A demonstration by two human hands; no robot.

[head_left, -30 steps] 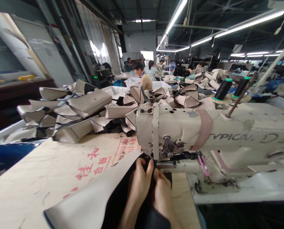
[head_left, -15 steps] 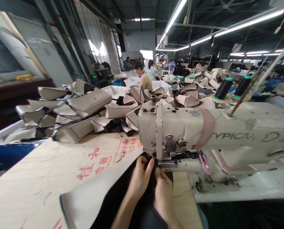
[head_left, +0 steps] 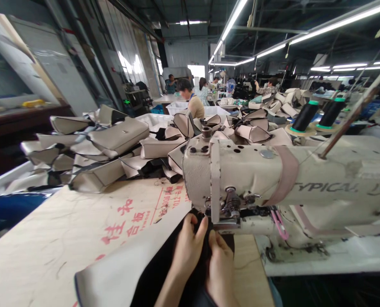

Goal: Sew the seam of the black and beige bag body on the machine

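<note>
My left hand and my right hand lie side by side on a black and beige bag piece, fingers pinched on its black edge right under the head of a cream sewing machine. The fingertips touch the work just in front of the presser foot. The needle itself is hidden behind the machine head. The beige flap of the piece spreads to the lower left over the wooden board.
A heap of beige bag parts lies behind the board. Two black thread cones stand at the right rear. A blue bin sits at the left. Other people work at tables farther back.
The bag piece has shifted a little under the machine head and my hands moved slightly right with it. The view has tilted a bit.
</note>
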